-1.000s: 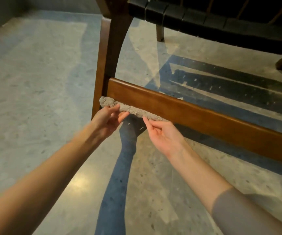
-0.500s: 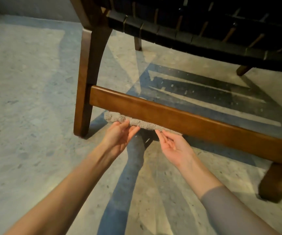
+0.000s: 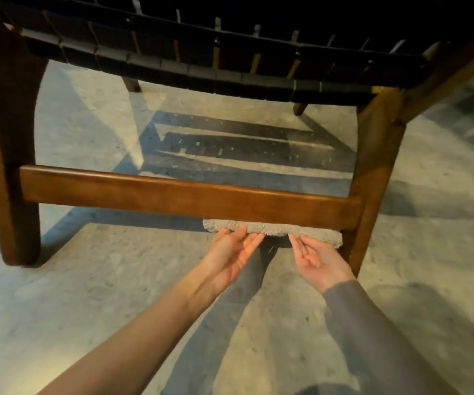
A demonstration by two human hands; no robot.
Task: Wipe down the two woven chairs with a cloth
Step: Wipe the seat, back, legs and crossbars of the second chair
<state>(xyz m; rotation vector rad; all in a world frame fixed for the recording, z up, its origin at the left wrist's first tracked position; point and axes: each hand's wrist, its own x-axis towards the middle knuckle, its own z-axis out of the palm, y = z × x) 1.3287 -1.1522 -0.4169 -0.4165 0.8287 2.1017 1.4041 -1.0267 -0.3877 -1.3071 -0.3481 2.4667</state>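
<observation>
Rightward under the glossy wooden rail [image 3: 190, 192] slid the fuzzy cloth [image 3: 273, 228]. Both the left hand [image 3: 230, 258] and right hand [image 3: 318, 260] press it, fingers straight.

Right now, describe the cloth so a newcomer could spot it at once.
Find the wooden chair with the black woven seat and follow its low rail toward the right leg. The cloth is under that end, touched by the left hand and right hand. It is the only pale, fluffy thing against smooth brown wood.

Speckled grey stone floor [image 3: 87, 280] crossed by dark striped shadows [image 3: 230, 149]
</observation>
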